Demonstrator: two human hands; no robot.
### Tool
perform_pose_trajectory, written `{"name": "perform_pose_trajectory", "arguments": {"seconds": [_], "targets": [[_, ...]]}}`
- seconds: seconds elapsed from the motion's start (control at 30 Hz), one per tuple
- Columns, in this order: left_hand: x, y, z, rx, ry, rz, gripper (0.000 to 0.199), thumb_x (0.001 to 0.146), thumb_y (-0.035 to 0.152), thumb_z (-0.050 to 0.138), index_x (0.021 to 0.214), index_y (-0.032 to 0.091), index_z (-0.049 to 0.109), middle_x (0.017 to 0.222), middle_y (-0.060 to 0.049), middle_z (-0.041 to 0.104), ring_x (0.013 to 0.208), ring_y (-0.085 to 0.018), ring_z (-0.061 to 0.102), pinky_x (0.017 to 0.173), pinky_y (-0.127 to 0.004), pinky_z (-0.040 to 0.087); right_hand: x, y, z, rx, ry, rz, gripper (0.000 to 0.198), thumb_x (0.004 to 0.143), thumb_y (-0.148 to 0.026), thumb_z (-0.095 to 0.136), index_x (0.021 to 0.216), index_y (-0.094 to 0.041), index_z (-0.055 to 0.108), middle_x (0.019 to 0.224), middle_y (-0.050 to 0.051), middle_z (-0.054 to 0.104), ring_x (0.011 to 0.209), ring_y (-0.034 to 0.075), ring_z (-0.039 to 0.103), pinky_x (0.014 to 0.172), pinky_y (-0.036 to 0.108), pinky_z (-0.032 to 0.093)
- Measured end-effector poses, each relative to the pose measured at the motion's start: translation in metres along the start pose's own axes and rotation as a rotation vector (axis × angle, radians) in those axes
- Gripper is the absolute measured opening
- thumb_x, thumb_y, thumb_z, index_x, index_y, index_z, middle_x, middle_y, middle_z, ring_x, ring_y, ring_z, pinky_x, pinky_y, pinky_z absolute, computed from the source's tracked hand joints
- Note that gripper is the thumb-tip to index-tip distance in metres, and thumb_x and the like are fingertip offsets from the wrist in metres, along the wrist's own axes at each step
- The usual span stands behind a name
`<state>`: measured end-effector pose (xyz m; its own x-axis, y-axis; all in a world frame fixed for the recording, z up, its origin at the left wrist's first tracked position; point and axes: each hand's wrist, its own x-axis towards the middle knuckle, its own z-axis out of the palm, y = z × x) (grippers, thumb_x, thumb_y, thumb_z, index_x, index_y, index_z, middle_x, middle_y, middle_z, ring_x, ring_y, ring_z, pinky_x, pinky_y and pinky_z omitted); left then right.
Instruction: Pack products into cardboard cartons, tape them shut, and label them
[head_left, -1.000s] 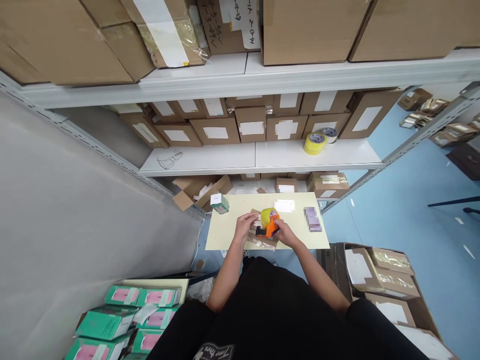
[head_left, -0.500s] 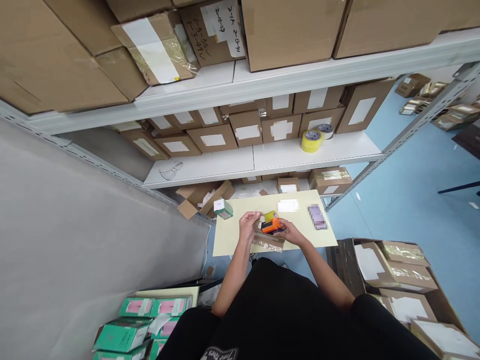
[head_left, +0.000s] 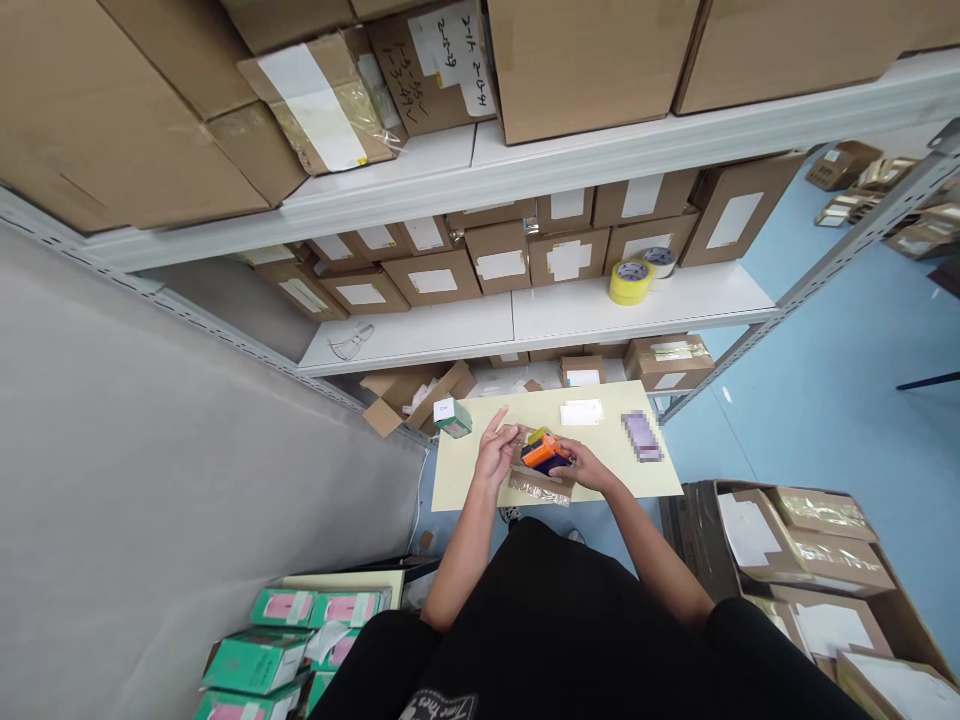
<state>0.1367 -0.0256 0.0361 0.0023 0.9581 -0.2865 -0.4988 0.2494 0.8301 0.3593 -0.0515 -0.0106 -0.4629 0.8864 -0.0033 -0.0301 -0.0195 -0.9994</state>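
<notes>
My right hand (head_left: 587,465) grips an orange and dark tape dispenser (head_left: 541,451) with a yellow roll (head_left: 538,436) at its far side. Beneath it is a brown cardboard box (head_left: 541,488) with shiny clear tape along its near edge. My left hand (head_left: 495,455) is at the left side of this box, its fingers apart and one stretched upward. Its fingertips come close to the dispenser; whether they touch the box or tape I cannot tell. All this is over a pale yellow tabletop (head_left: 465,478).
A green and white small box (head_left: 452,417) stands at the table's left, white labels (head_left: 581,412) at the back and a blurred purple item (head_left: 642,436) at the right. Shelves (head_left: 442,330) with cartons rise behind. A large carton (head_left: 694,520) of packed boxes is at right, green boxes (head_left: 255,662) lower left.
My left fingers have gone from a pinch to spread, one finger raised. The dispenser has tilted slightly in my right hand. The whole view has shifted a little to the right.
</notes>
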Motion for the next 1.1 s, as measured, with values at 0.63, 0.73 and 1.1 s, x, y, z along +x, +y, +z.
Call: {"name": "perform_pose_trajectory", "arguments": {"seconds": [0.63,0.73,1.1], "targets": [[0.006,0.000,-0.009,0.459,0.336,0.335,0.027,0.075,0.041,0.083,0.082,0.016,0.077,0.079,-0.007,0.077,0.077,-0.020,0.072,0.082,-0.035,0.056,-0.006,0.008,-0.002,-0.248,0.220,0.148,0.049,0.082,-0.067,0.071,0.092,-0.020,0.071,0.081,0.003,0.070,0.081,0.024,0.064,0.072,0.033,0.051],[0.013,-0.012,-0.019,0.361,0.460,0.328,0.028,0.075,0.042,0.081,0.082,0.015,0.075,0.081,-0.008,0.077,0.079,-0.020,0.072,0.080,-0.034,0.056,-0.014,0.008,-0.017,-0.336,0.209,0.190,0.049,0.079,-0.068,0.072,0.086,-0.020,0.068,0.078,0.002,0.068,0.075,0.021,0.061,0.066,0.029,0.047],[0.052,-0.061,-0.088,0.275,0.584,0.052,0.038,0.065,0.043,0.088,0.086,0.013,0.077,0.088,-0.012,0.077,0.083,-0.020,0.070,0.070,-0.030,0.050,-0.045,0.044,-0.059,-0.683,0.256,0.426,0.052,0.078,-0.073,0.068,0.071,-0.023,0.059,0.063,-0.002,0.061,0.061,0.016,0.055,0.056,0.025,0.031]]}}
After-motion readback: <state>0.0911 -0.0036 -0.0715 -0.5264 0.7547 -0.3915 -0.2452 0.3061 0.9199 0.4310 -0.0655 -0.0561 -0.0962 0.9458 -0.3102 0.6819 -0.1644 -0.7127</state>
